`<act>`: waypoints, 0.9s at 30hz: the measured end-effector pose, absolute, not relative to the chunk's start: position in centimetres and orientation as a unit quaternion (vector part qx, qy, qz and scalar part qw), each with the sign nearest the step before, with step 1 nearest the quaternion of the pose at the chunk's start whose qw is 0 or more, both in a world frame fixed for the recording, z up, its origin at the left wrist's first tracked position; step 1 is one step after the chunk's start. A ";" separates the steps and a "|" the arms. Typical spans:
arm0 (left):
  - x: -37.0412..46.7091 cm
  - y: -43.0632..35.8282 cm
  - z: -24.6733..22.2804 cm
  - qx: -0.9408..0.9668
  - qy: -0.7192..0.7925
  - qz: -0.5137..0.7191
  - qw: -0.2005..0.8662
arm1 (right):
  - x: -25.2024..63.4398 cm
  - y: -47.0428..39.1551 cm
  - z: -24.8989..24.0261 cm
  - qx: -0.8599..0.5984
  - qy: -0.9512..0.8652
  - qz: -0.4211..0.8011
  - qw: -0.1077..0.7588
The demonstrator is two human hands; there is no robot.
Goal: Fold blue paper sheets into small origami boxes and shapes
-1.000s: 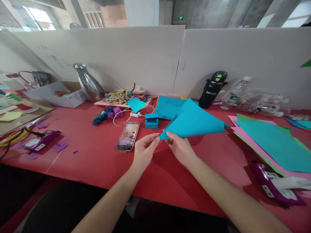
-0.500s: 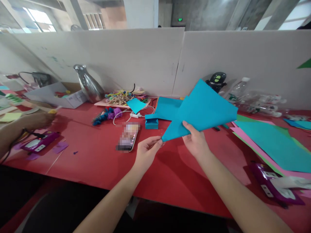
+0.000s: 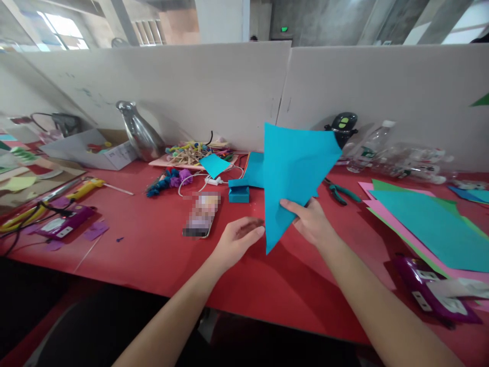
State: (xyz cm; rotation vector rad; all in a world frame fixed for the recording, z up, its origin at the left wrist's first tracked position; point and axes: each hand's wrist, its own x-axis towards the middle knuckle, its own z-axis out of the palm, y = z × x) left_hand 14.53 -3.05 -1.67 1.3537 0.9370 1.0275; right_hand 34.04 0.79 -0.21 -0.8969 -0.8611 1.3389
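Note:
A large folded blue paper (image 3: 296, 173) hangs upright over the red table, its narrow point down. My right hand (image 3: 311, 219) grips its right edge, the thumb across the front and the fingers behind. At the paper's lower left edge is my left hand (image 3: 242, 237), its thumb and fingers apart, the fingertips close beside the edge; whether they touch it is unclear. Behind the hands stands a small blue paper box (image 3: 239, 194), and more blue paper (image 3: 253, 168) lies partly hidden behind the held piece.
A phone (image 3: 202, 215) lies left of my left hand. Pliers (image 3: 342, 193) and stacked coloured sheets (image 3: 428, 219) are on the right, near a purple power strip (image 3: 431, 293). A metal jug (image 3: 139, 132) and craft sticks (image 3: 194, 154) stand or lie farther back.
The blue paper has turned so its point faces down instead of left. My left hand has released the point and opened. Another person's arm has left the view at left, and the pliers are uncovered.

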 end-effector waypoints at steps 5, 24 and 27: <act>13.4 -2.3 0.1 0.558 0.415 0.526 0.490 | 34.2 -0.1 -0.7 -0.391 -0.469 0.622 0.491; 12.0 -1.6 0.8 0.519 0.475 0.584 0.405 | 33.4 -0.7 -1.1 -0.405 -0.536 0.591 0.446; 12.0 -1.6 0.8 0.521 0.480 0.583 0.398 | 33.4 -0.7 -1.0 -0.405 -0.535 0.593 0.445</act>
